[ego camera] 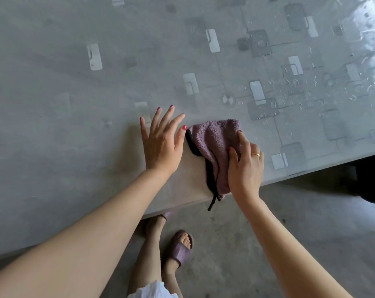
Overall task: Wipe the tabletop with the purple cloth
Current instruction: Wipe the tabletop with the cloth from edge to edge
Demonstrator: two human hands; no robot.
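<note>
The purple cloth (212, 145), terry with a black edge and a dangling black loop, lies bunched on the grey tabletop (74, 82) close to its near edge. My right hand (244, 164) lies on the cloth's right side, fingers curled into its folds and gripping it; a gold ring shows on one finger. My left hand (160, 140) rests flat on the tabletop just left of the cloth, fingers spread and straight, the thumb tip touching the cloth's black edge.
The tabletop carries a glossy cover printed with grey and white rectangles, and water droplets and streaks (300, 82) lie on its right part. Its near edge (290, 175) runs diagonally. Below are a concrete floor and my feet in purple slippers (180, 248).
</note>
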